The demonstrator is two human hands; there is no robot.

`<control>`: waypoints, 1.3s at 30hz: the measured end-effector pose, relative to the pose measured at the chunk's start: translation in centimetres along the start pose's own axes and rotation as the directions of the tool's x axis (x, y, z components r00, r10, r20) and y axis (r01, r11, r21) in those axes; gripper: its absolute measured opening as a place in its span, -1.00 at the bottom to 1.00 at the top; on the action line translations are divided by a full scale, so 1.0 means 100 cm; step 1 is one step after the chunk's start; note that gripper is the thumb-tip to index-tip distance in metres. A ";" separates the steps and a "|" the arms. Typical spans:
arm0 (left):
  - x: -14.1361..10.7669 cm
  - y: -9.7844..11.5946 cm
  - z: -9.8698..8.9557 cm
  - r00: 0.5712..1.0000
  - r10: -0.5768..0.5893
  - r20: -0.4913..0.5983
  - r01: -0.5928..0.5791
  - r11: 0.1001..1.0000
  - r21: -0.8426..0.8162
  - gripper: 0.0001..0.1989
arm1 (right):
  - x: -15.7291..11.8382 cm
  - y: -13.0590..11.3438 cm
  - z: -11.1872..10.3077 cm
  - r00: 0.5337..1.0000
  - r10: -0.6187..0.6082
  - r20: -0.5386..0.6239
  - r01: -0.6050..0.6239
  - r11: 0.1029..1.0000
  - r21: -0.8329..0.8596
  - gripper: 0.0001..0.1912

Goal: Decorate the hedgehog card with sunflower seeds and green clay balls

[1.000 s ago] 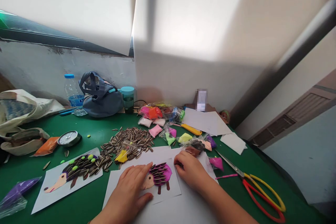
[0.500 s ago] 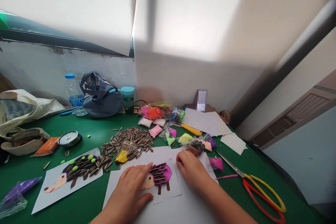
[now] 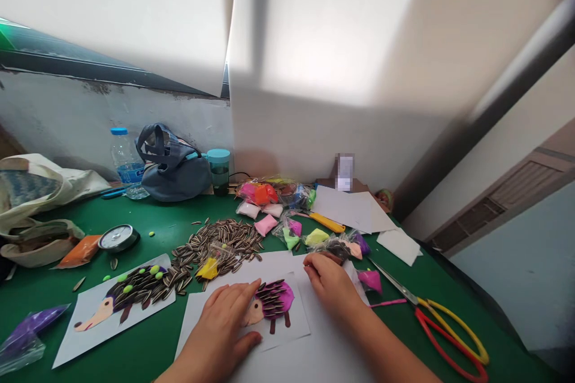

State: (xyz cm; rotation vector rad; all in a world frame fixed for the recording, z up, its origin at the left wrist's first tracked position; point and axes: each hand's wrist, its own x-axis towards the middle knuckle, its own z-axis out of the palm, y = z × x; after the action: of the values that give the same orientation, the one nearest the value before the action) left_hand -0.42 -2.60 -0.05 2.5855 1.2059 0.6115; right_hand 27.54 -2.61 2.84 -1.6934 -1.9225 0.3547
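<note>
My left hand (image 3: 224, 326) lies flat with its fingers stretched over the left side of a white card, covering part of it. On that card is a hedgehog picture (image 3: 274, 302) with a peach face, a magenta body, brown legs and rows of sunflower seeds stuck upright. My right hand (image 3: 330, 284) is just right of the card, above white paper, its fingers curled together in a pinch. Whatever it may hold is hidden. Beyond the left hand lies a pile of sunflower seeds (image 3: 224, 239), with a small yellow clay bag (image 3: 208, 269) at its near edge.
A second hedgehog card (image 3: 96, 335) lies at left, near a purple clay bag (image 3: 33, 329) and a round tin (image 3: 118, 238). Clay bags (image 3: 265, 224) and a yellow cutter (image 3: 327, 222) are behind the hands. Open scissors (image 3: 420, 302) lie at right. A bottle (image 3: 126, 161) and blue bag (image 3: 175, 173) stand behind.
My right hand has shifted very slightly, its fingertips a touch higher and to the right. The left hand and the card have stayed put.
</note>
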 end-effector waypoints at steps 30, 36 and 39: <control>-0.002 -0.009 0.002 0.999 0.031 0.045 -0.034 0.998 0.054 -0.04 | 0.201 0.213 -0.074 0.837 0.459 -0.298 -0.530 0.816 -0.230 -0.64; -0.003 -0.013 0.004 0.998 0.039 0.049 -0.042 0.997 0.067 -0.01 | 0.211 0.226 -0.065 0.835 0.477 -0.274 -0.540 0.805 -0.244 -0.61; -0.003 -0.012 0.006 0.997 0.041 0.063 -0.045 0.997 0.055 -0.02 | 0.212 0.229 -0.063 0.841 0.468 -0.272 -0.532 0.809 -0.251 -0.63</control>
State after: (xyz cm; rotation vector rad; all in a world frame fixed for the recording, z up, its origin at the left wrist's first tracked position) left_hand -1.16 -2.08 -1.16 2.6624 1.1669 0.5090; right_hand 48.79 20.96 0.58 -2.3602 -1.4124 0.0559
